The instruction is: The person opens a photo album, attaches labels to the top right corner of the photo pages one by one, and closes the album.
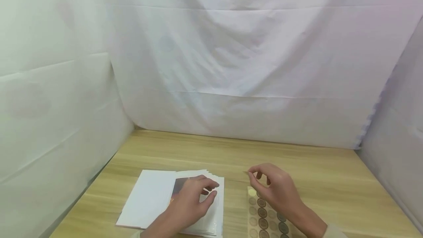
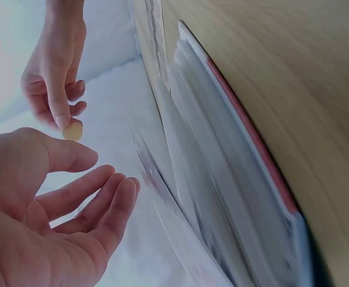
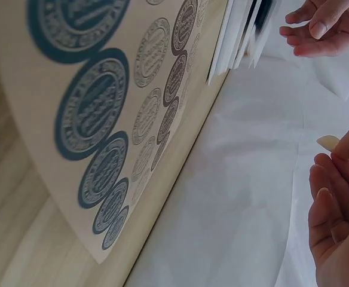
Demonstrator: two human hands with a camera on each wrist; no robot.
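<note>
Between thumb and forefinger, my right hand (image 1: 277,188) pinches a small round yellowish sticker (image 2: 73,130), held up off the table. Below that hand lies a sheet of round stickers (image 3: 97,104), printed with rings of lettering in dark and pale columns. A yellow round spot shows at its top left corner in the head view. My left hand (image 1: 190,203) is over an open book (image 1: 147,195) with white pages, its fingers loosely bent and nothing in them. It hides part of a dark picture (image 1: 179,184) on the right-hand page.
The wooden table (image 1: 205,148) has white cloth (image 1: 238,69) hanging behind it and on both sides. In the left wrist view, the book's pages stand slightly fanned above a cover with a red edge (image 2: 252,131).
</note>
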